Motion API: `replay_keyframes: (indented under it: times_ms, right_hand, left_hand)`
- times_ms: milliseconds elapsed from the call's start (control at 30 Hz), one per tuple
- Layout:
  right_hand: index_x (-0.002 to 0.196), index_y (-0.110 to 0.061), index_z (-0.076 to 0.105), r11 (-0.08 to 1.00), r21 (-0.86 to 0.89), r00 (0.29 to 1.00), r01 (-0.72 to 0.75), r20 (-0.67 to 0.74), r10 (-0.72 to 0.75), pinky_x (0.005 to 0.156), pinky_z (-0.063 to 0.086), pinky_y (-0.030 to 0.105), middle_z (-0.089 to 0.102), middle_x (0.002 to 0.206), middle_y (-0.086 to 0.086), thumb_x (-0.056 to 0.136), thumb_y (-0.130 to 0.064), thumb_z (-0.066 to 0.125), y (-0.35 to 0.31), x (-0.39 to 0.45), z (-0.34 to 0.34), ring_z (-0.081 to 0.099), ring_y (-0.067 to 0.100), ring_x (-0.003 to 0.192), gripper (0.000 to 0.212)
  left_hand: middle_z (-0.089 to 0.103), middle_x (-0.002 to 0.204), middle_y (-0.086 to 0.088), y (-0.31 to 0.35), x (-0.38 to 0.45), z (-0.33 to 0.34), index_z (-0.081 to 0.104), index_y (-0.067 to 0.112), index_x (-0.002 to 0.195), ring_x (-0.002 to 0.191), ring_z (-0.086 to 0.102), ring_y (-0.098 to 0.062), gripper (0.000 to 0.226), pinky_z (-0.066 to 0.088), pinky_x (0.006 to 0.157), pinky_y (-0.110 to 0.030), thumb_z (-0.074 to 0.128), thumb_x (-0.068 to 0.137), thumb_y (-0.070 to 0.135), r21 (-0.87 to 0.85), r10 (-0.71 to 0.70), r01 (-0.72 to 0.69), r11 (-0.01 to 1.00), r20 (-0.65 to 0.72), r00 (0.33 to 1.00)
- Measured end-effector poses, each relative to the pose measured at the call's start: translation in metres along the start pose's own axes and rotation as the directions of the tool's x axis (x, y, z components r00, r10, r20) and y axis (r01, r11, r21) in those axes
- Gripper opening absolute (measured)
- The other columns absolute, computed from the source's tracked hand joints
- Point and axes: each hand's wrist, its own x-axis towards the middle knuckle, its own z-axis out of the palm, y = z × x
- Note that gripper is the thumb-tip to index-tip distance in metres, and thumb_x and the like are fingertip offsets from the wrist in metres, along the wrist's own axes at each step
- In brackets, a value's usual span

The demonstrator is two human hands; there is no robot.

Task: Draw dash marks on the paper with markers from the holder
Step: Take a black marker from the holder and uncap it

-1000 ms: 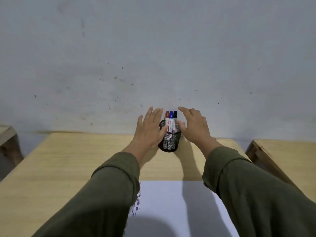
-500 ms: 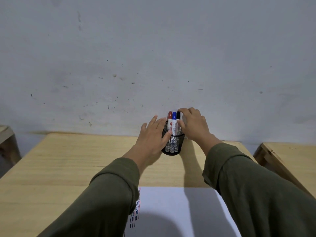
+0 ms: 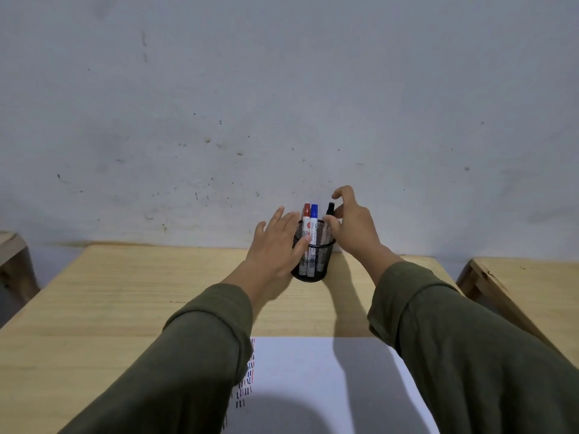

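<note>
Right hand (image 3: 352, 223) has its thumb and fingers (image 3: 330, 225) pinched narrow on the black marker (image 3: 330, 208), just under the cap, with the index finger curled up above it; the marker's lower end is hidden behind the hand, so can't tell whether it's clear of the holder. Left hand (image 3: 275, 245) is flat and spread wide, not gripping anything, just pressed against the left side of the holder (image 3: 313, 260) with the thumb across the mesh. The holder is a black mesh cup sitting a bit right of center in the frame, at the far edge of the worktop (image 3: 125, 292) right by the wall (image 3: 282, 89). Red marker (image 3: 306, 222) and blue marker (image 3: 314, 222) stand upright in it side by side, caps up. Both arms are in olive sleeves. The paper (image 3: 313, 386) lies at the bottom center of the frame, well apart from the holder, with short red, blue and black dashes (image 3: 247, 380) in columns along its left edge, partly covered by the left sleeve. Two more wooden tops poke in at the left and right edges.
</note>
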Motion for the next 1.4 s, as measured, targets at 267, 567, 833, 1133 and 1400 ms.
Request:
replay_keyframes:
  times_ms: [267,567,833,1133,1400]
  right_hand:
    - [0.118,-0.017,0.036,0.954,0.296,0.978,0.057,-0.208,0.006,0.064,0.048,0.020,0.055,0.085,0.005,0.089,-0.009,0.058,-0.044,0.000,-0.050,0.060,0.018,0.073,0.037]
    - [0.107,-0.023,0.039,0.915,0.397,0.997,0.074,0.000,-0.080,0.057,0.043,0.005,0.070,0.076,0.003,0.083,-0.015,0.066,-0.078,-0.074,-0.074,0.065,0.016,0.071,0.037]
    - [0.121,-0.025,0.048,0.925,0.373,0.949,-0.068,0.309,-0.055,0.056,0.048,0.022,0.069,0.082,0.009,0.078,-0.030,0.073,-0.095,-0.133,-0.091,0.065,0.008,0.057,0.049]
    - [0.113,-0.022,0.061,0.523,0.832,0.971,-0.185,0.236,-0.032,0.079,0.053,0.031,0.069,0.081,0.008,0.084,-0.018,0.067,-0.110,-0.159,-0.095,0.064,0.017,0.063,0.030]
    - [0.102,-0.016,0.065,0.354,0.914,0.977,-0.197,0.213,-0.007,0.067,0.049,0.025,0.068,0.081,0.006,0.091,-0.028,0.057,-0.126,-0.160,-0.082,0.063,0.013,0.062,0.017]
  left_hand:
    - [0.037,0.152,0.000,0.025,-0.004,-0.054,0.037,0.019,0.143,0.146,0.020,-0.016,0.047,0.018,0.116,-0.041,0.031,0.099,0.036,-0.352,-0.093,0.016,0.936,-0.204,0.975]
    - [0.067,0.122,0.000,0.069,-0.056,-0.108,0.063,0.021,0.121,0.115,0.059,-0.015,0.030,0.040,0.091,-0.020,0.051,0.094,0.025,-0.760,-0.205,0.031,0.649,-0.136,0.969]
    - [0.066,0.100,0.002,0.068,-0.114,-0.114,0.070,0.018,0.106,0.091,0.053,-0.013,0.024,0.039,0.078,-0.024,0.060,0.089,0.030,-0.919,-0.575,0.165,0.358,-0.078,0.814]
    - [0.056,0.084,-0.005,0.068,-0.146,-0.127,0.070,0.009,0.098,0.062,0.047,-0.018,0.042,0.035,0.054,-0.027,0.063,0.081,0.047,-0.949,-0.719,0.289,0.128,0.112,0.686]
    - [0.068,0.108,-0.001,0.086,-0.149,-0.131,0.065,0.011,0.105,0.099,0.060,-0.015,0.036,0.046,0.086,-0.031,0.060,0.087,0.042,-0.989,-0.537,0.141,0.048,0.094,0.839]
